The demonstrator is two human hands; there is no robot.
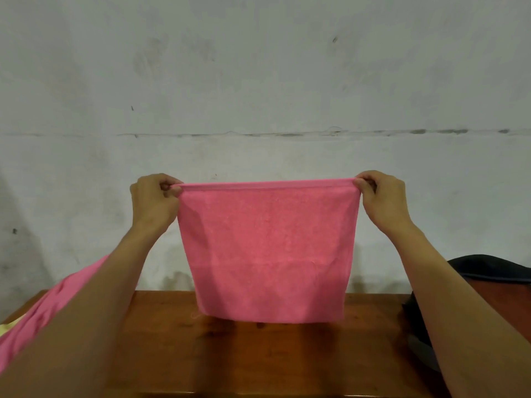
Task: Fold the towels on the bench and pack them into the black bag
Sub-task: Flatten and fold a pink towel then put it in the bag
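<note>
A pink towel (268, 251) hangs flat in the air above the wooden bench (287, 354), its lower edge just over the bench top. My left hand (155, 199) pinches its top left corner and my right hand (382, 196) pinches the top right corner, stretching the top hem taut. The black bag (488, 271) sits at the right end of the bench, partly hidden behind my right forearm. A second pink towel (51, 308) lies at the left end, partly behind my left arm.
A pale yellow cloth (7, 328) peeks out beside the pink towel at the far left. A stained white wall (258, 96) stands directly behind the bench.
</note>
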